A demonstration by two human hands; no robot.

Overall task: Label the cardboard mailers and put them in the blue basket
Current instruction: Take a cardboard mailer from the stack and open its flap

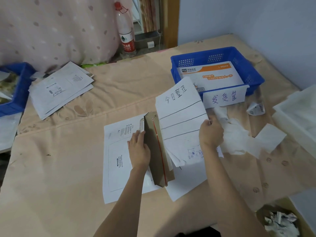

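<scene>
Head view only: cardboard mailer flat on the peach cloth at centre, long axis running away from the body, brown flap with its red tear strip stood up along the right edge. Left hand against the flap's left face, fingers fairly straight and together, propping it upright; whether the thumb hooks the flap cannot be told. Right hand pinching the right edge of a ruled handwritten sheet, lifted and tilted just right of the flap. Blue basket ahead and to the right, nearer the right hand, already holding one orange-and-white mailer and fronted by a handwritten tag. Probably a diagonal carry forward and right, once labelled. In the way: the raised sheet itself between mailer and basket, plus loose backing papers strewn beside the right hand. Further off, a stack of mailers far left, a second blue bin at the left edge, a water bottle behind.
</scene>
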